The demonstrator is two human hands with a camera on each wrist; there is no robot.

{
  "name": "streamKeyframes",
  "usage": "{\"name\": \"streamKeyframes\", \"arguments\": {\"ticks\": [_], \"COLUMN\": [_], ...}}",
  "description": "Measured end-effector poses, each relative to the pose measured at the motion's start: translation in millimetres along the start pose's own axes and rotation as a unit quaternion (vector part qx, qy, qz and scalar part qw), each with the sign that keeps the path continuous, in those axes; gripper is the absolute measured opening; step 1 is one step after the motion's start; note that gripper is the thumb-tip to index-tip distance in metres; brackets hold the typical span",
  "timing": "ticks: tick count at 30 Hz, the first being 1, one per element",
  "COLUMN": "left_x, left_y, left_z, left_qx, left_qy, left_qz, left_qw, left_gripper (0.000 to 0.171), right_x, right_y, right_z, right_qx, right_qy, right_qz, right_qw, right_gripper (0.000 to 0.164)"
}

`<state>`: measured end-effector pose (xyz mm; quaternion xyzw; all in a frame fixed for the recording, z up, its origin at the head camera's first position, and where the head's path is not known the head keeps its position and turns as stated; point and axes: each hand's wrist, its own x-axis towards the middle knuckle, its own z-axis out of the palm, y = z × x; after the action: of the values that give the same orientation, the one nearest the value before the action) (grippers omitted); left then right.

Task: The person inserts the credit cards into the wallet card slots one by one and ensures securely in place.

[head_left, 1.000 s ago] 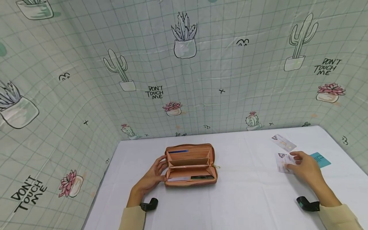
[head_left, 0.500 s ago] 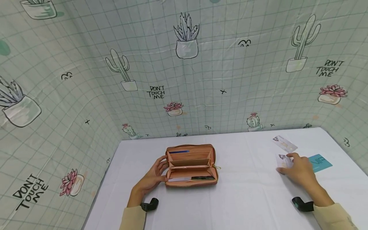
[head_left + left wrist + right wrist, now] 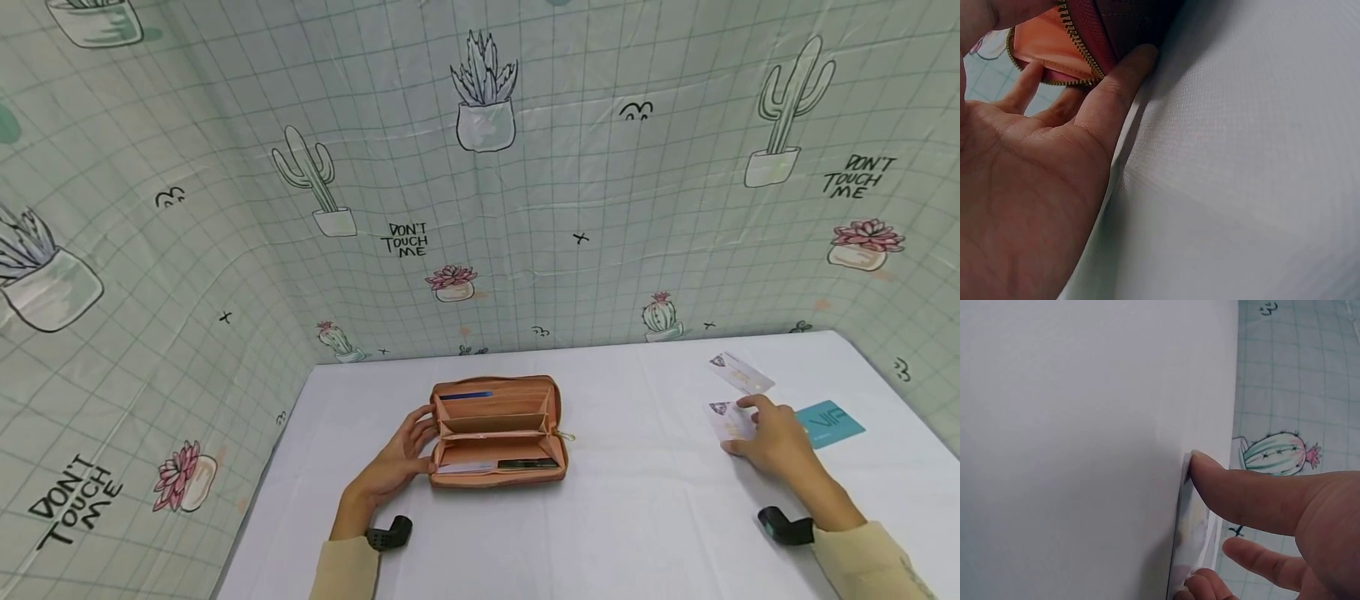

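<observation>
White card [image 3: 724, 419], beneath the fingers of the right hand [image 3: 776, 433], near the right side of the table [image 3: 637, 517]. The right hand pinches it by its edges between thumb and fingertips; how its long axis runs, and whether it is clear of the cloth, cannot be told, since the hand covers part of it. Just beyond lies a second white card [image 3: 741, 372], its long axis slanting away to the left; to the right, partly behind the hand, lies a blue card [image 3: 832, 423]. Well apart to the left, at about the same depth, the tan wallet [image 3: 525, 402] lies spread wide, its long axis side to side, so that its zip-pull end faces the held card. At the opposite end the left hand [image 3: 397, 454] grips the wallet's edge between thumb and fingers. The right hand is therefore the nearer to every loose card, the left to the wallet.
</observation>
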<state>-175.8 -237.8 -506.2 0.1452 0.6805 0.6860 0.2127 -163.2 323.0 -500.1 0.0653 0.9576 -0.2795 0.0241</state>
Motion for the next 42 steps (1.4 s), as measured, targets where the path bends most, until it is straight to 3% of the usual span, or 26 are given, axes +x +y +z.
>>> {"name": "streamKeyframes", "arguments": {"ticks": [10, 21, 30, 42], "left_x": [0.6, 0.6, 0.7, 1.3], "left_y": [-1.5, -2.7, -2.5, -4.0], "left_z": [-1.2, -2.2, -0.8, -2.7], "left_qx": [-0.003, -0.002, -0.016, -0.016], "left_qy": [0.000, -0.001, 0.000, -0.001], "left_qz": [-0.002, 0.001, -0.007, 0.000], "left_qw": [1.0000, 1.0000, 0.9999, 0.9999], "left_gripper": [0.103, 0.102, 0.104, 0.103], "right_x": [3.5, 2.2, 3.3, 7.5], "right_y": [-0.8, -9.7, -37.5, -94.5], "right_z": [-3.1, -6.3, -6.5, 0.9], "right_qx": [0.011, 0.029, 0.078, 0.130], "right_qy": [-0.024, 0.011, 0.023, 0.049], "right_qz": [0.015, -0.044, -0.106, -0.175], "right_qw": [1.000, 0.999, 0.991, 0.975], "right_gripper": [0.084, 0.039, 0.030, 0.026]}}
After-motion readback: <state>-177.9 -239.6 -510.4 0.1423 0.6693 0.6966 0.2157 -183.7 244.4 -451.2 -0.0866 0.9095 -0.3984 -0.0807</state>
